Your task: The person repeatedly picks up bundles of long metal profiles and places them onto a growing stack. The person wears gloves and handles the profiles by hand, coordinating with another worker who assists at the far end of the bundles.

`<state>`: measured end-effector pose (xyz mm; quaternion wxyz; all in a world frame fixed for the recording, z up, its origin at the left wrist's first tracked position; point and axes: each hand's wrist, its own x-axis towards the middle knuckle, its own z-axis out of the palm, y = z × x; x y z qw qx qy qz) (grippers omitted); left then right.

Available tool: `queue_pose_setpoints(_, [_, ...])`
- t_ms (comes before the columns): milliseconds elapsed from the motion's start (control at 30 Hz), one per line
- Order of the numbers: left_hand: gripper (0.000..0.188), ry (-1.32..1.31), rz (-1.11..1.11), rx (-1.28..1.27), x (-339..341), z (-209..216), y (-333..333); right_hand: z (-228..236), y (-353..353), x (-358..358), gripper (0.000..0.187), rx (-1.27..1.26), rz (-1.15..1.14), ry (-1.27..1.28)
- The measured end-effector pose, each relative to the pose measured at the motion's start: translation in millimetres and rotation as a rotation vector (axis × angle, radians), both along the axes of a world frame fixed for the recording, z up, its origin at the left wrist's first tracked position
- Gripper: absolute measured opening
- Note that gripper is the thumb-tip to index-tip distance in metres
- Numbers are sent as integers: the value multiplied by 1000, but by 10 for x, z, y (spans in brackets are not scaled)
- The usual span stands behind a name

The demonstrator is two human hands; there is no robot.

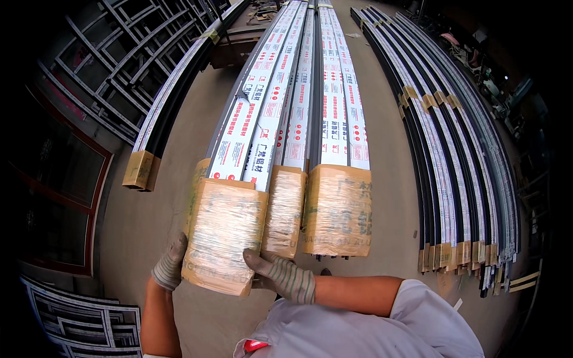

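My gloved left hand (169,262) grips the left edge of a long bundle of profiles (253,119), at its near end wrapped in tan paper and clear film (224,230). On that wrapped end's near right corner, my gloved right hand (286,277) has its thumb on top, while its fingers are mostly hidden underneath. Right beside this bundle lies a narrower wrapped bundle (282,215), its end set a little farther back. A third, wide wrapped bundle (337,209) runs alongside on the right. White film with red and black print covers the profiles.
On the left, another bundle (173,98) with a tan end stands apart. Lattice frames (137,59) lean behind it, above a red-framed door (101,191). More frames (89,316) sit at lower left. Several long bundles (453,179) lie in rows on the right, above the floor (388,197).
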<state>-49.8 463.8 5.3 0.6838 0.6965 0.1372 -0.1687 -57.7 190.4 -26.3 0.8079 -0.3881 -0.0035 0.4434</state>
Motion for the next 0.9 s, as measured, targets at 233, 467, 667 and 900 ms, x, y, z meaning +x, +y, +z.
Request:
queue_pose_setpoints(233, [98,129,-137,-162,42,-191,162,47,229,-135,99,209,-260,155])
queue_pose_setpoints(467, [81,66,-93,-286,14,-124,13,183,409,-227,78,149,-461,248])
queue_pose_setpoints(667, [72,-45,-72,-276,-3,-13,-70,252,536,-270,68,100,-555,265])
queue_pose_setpoints(900, [64,-52,-71,-272,-19,-33,-12,311,542,-309,75,153,-554,250])
